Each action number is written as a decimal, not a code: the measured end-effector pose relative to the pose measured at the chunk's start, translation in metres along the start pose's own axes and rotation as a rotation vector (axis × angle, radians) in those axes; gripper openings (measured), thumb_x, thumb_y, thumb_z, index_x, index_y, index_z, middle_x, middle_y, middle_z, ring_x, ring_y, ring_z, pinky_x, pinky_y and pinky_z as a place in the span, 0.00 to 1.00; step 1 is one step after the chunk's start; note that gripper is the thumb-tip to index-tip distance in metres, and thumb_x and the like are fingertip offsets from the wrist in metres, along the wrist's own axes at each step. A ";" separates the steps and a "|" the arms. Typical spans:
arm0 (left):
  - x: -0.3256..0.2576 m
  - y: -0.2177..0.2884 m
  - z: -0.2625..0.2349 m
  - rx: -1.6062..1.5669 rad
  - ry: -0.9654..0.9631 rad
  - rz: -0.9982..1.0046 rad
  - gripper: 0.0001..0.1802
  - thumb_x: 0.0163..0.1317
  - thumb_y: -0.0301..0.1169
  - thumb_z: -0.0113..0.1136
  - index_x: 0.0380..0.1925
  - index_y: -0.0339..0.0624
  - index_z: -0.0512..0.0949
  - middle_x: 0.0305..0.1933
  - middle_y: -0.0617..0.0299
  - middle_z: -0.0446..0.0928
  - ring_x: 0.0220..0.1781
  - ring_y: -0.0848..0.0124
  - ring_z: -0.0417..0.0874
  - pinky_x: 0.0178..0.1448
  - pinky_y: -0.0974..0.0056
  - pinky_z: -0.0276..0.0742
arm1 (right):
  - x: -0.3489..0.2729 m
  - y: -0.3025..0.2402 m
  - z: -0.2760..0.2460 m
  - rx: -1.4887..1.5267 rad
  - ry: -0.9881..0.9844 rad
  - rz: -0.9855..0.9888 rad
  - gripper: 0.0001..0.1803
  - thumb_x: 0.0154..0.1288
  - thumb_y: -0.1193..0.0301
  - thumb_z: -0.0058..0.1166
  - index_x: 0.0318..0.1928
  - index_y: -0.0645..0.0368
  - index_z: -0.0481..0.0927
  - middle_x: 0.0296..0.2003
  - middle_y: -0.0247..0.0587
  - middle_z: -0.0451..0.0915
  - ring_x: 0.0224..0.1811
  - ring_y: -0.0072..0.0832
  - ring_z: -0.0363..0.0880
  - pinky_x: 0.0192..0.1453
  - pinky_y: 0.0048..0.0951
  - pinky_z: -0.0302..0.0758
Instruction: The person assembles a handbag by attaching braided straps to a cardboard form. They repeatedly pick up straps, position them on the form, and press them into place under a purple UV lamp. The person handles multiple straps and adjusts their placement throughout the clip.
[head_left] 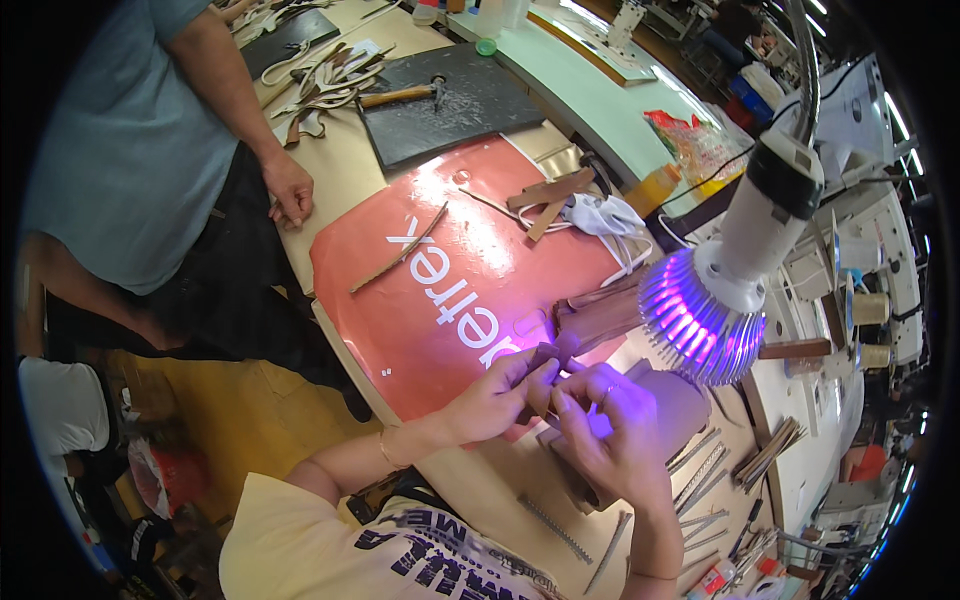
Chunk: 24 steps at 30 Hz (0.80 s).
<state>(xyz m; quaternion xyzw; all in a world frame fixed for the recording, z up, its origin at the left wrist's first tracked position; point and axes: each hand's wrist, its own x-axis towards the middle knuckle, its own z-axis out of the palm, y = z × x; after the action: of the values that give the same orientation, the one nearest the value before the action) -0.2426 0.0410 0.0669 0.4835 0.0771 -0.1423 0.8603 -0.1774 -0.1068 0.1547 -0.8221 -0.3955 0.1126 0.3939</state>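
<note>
Leather strip (548, 357), small and brown, sat pinched between the fingertips of both hands, just under the violet glow of the lamp head (705, 315). The left hand (495, 395) closed its grip on the strip's near end, thumb and forefinger pressed together over it. The right hand (610, 435) met it from the other side, fingers curled and its grip closed on the same piece, though how much of the strip it covered could not be told. The strip's long axis ran from the hands up and away, its free end pointing toward the far right edge of the tabletop (480, 480), where a larger brown leather piece (600, 315) lay just beyond it. The strip was held slightly above the right edge of a red printed sheet (440, 290) spread over the tabletop's middle. Metal toothed strips (700, 470) lay near the right hand, toward the tabletop's near right corner. Another person's hand (290, 190) rested at the tabletop's left edge, well apart.
</note>
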 end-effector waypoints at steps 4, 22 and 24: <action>-0.004 0.012 -0.014 -0.258 -0.120 0.069 0.21 0.77 0.48 0.39 0.53 0.45 0.72 0.32 0.66 0.77 0.27 0.82 0.76 0.28 0.74 0.73 | 0.022 0.011 0.001 -0.016 0.006 0.069 0.05 0.64 0.74 0.58 0.37 0.64 0.79 0.26 0.41 0.77 0.26 0.29 0.77 0.32 0.30 0.73; 0.322 0.105 -0.151 0.656 -0.039 0.308 0.14 0.70 0.32 0.54 0.46 0.31 0.78 0.32 0.61 0.79 0.30 0.75 0.80 0.38 0.69 0.80 | -0.112 0.103 -0.099 0.186 0.559 0.612 0.18 0.68 0.70 0.56 0.56 0.60 0.76 0.37 0.34 0.77 0.38 0.20 0.75 0.45 0.23 0.72; 0.352 0.102 -0.156 0.701 0.022 0.284 0.18 0.65 0.27 0.61 0.53 0.32 0.74 0.36 0.58 0.81 0.32 0.74 0.81 0.38 0.70 0.80 | -0.147 0.103 -0.106 0.246 0.621 0.636 0.19 0.69 0.71 0.55 0.58 0.63 0.74 0.37 0.33 0.76 0.40 0.19 0.74 0.46 0.22 0.71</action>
<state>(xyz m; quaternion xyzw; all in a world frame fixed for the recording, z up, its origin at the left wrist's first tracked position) 0.1241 0.1649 -0.0268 0.7558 -0.0347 -0.0338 0.6530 -0.1641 -0.3136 0.1303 -0.8446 0.0294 0.0224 0.5341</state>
